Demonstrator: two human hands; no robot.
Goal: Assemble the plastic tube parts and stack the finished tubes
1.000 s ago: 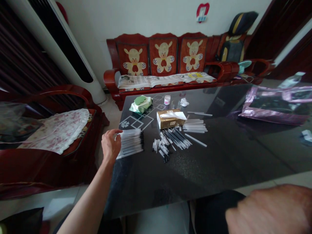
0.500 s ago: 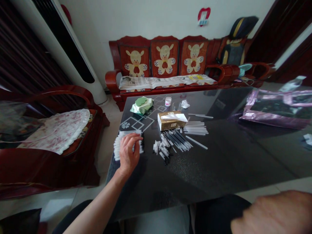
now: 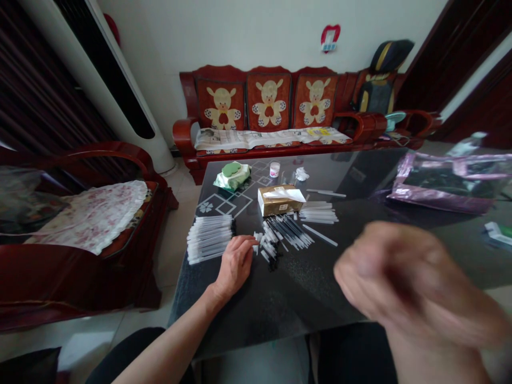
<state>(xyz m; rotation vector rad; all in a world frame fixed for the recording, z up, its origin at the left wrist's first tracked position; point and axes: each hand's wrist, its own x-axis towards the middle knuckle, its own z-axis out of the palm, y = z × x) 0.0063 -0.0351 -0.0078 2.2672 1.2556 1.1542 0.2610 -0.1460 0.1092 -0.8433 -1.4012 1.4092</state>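
Left hand [image 3: 237, 260] half-curled at small white pieces [image 3: 260, 237], nearside-left of tissue box [image 3: 276, 207]; likely picking, calls for fine pinch. Right hand [image 3: 394, 274] curled, blurred, nearside-right. Can't tell either hold.

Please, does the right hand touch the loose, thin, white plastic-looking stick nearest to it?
Apart: the head view shows glossy black tabletop between the right hand and the loose white stick.

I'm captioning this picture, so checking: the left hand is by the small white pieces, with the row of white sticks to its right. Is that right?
Not quite: the row of white sticks lies to its left, as the head view shows. The left hand is indeed by the small white pieces.
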